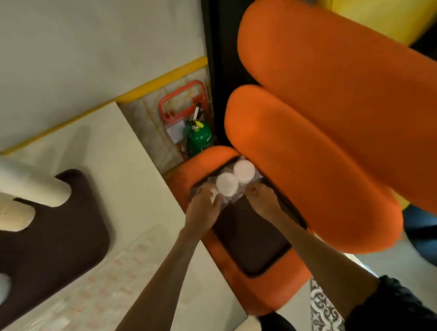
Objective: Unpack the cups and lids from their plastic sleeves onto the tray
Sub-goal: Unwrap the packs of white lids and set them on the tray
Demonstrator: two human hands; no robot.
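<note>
Left grip (202, 209) and right grip (262, 199) pinch the sleeve (230, 199) at the tray's (250, 241) far end; lids (227, 183) sit just beyond.

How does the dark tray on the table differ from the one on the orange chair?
The dark brown tray lies on the pale table, carrying long cream cup stacks on their sides. The dark tray on the orange chair seat carries two plastic-wrapped white round stacks, left hand and right hand at them. Both have rounded corners.

chair (335, 110) — orange napped cloth | sleeve (257, 175) — clear glossy plastic | table tray (53, 242) matt dark
</note>
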